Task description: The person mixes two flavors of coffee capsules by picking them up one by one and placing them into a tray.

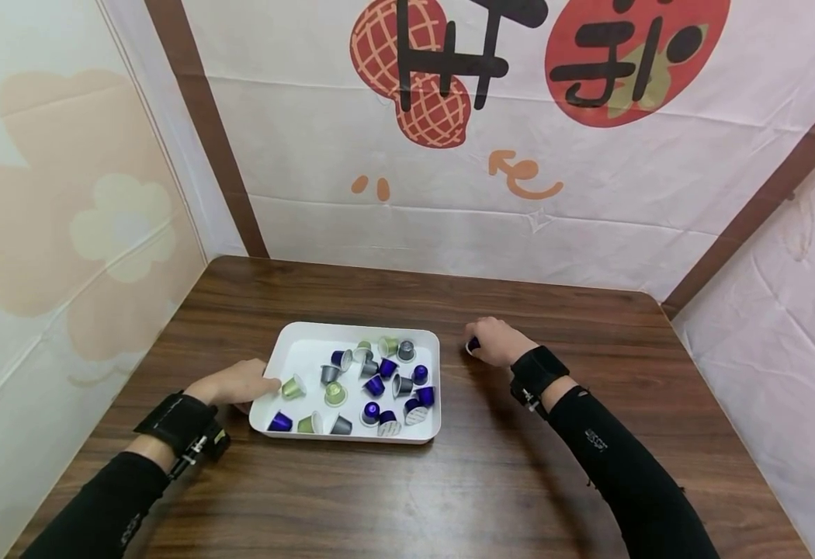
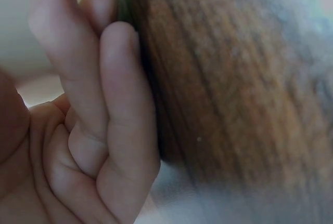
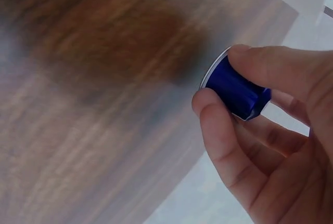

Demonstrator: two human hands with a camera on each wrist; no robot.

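My right hand (image 1: 498, 341) is right of the tray, close over the table. Thumb and fingertips pinch a dark blue coffee capsule (image 3: 237, 89), its silver rim facing away from the palm. My left hand (image 1: 234, 383) grips the left edge of the white tray (image 1: 296, 341), thumb over the rim and fingers low beside the table. Inside the tray lie several coffee capsules in blue, green and grey, some upright and some on their sides. A green capsule (image 1: 293, 387) lies just beyond the left thumb, and a blue capsule (image 1: 280, 421) sits in the near left corner.
The brown wooden table (image 1: 519, 497) carries the tray left of its middle. A printed white cloth (image 1: 296, 140) hangs behind the far edge, with more cloth along the left and right sides.
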